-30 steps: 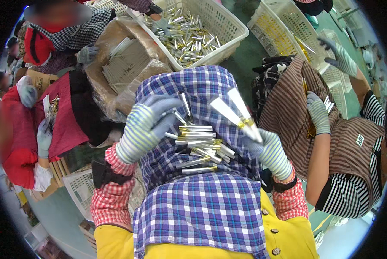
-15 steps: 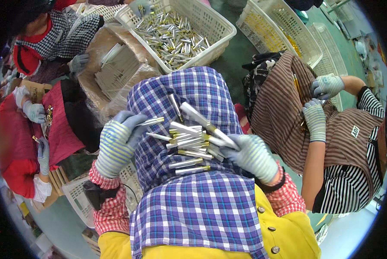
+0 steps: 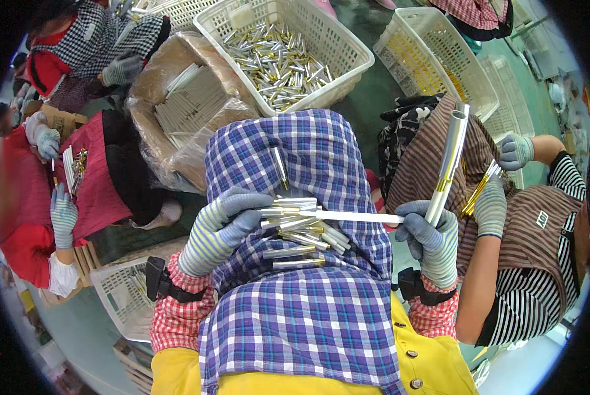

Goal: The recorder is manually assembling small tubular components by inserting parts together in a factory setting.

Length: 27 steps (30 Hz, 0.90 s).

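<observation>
A pile of short silver-and-gold tubes (image 3: pixel 328 236) lies on my lap, over the blue checked apron (image 3: pixel 301 306). My left hand (image 3: pixel 224 230), in a striped knit glove, pinches a silver tube (image 3: pixel 285 211) just above the pile. From that tube's end a thin white stick (image 3: pixel 357 216) runs to my right hand (image 3: pixel 433 240). The gloved fingers of that hand close on the stick's far end. They also hold a silver, gold and white tube (image 3: pixel 448 164), tilted up with its open end on top. A single tube (image 3: pixel 280 168) lies apart, farther up the lap.
Ahead stands a white crate (image 3: pixel 367 59) of silver-and-gold tubes; left of it, a plastic-lined box (image 3: pixel 143 99) of white sticks. Crates (image 3: pixel 410 66) with golden pieces stand at the far right. Gloved co-workers sit on both sides, the right one's hand (image 3: pixel 490 210) close to my tube.
My left hand has moved right, over the pile's left edge. The right hand has moved away to the right, raising a tube; a white stick now spans between both hands.
</observation>
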Motion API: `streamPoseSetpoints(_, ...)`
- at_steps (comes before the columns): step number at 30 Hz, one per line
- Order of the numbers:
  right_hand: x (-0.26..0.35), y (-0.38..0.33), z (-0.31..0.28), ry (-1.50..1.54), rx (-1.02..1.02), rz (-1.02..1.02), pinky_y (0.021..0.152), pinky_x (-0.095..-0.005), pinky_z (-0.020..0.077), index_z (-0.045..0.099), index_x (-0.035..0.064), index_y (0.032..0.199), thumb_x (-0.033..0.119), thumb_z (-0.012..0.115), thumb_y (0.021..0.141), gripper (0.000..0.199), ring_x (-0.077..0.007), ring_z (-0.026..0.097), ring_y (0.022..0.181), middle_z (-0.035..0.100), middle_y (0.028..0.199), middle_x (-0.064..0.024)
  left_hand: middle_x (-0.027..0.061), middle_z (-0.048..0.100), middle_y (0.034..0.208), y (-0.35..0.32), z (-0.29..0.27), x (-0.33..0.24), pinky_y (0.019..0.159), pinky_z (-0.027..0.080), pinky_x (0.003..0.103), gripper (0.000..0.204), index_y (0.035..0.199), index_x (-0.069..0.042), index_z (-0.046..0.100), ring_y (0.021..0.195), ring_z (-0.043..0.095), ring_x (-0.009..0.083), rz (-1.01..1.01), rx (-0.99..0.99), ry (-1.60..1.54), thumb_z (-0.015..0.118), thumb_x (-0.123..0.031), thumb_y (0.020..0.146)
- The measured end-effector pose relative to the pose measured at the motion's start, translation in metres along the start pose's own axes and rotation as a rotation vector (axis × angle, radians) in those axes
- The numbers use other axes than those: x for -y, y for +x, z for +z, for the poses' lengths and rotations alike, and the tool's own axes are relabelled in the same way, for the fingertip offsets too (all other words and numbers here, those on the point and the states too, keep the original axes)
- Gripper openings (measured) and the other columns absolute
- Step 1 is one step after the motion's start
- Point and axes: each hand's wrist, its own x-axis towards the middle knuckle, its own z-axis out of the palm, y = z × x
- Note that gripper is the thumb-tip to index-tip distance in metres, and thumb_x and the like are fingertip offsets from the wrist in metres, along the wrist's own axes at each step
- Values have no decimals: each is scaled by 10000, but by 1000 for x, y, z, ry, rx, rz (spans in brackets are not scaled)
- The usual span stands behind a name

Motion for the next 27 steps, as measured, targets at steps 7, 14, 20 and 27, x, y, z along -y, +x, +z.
streamPoseSetpoints(7, -4, 3, 7, -74, 72, 73, 435, -172, 344, 727, 3, 1029, 166, 692, 890, 217, -17, 478, 470, 693, 714, -40, 48, 672, 986, -9, -1, -2, 754, 485, 264, 262, 1149, 9, 679, 821, 597, 96, -66, 21, -28, 646, -170, 962)
streamPoseSetpoints(14, -43, 10, 8, -636, 579, -285, 738, -327, 544, 686, 116, 1188, 129, 740, 829, 364, -258, 708, 860, 718, 959, -121, 102, 711, 1143, -34, -2, 5, 923, 521, 268, 290, 1188, -6, 682, 1053, 650, 123, -400, 232, -101, 711, -104, 917)
streamPoseSetpoints(20, -51, 13, 25, -938, 724, -504, 724, -389, 529, 682, 179, 1173, 114, 721, 773, 407, -297, 680, 809, 693, 923, -105, 91, 720, 1095, -51, 7, 12, 903, 534, 273, 254, 1168, -29, 693, 1019, 661, 134, -330, 252, -70, 691, -136, 937)
streamPoseSetpoints(27, -86, 8, 17, -651, 659, -442, 697, -375, 539, 687, 160, 1159, 106, 737, 740, 425, -282, 694, 790, 710, 930, -99, 60, 734, 1010, -49, 9, 25, 841, 545, 262, 209, 1109, -41, 728, 922, 665, 101, -501, 255, -117, 705, -145, 929)
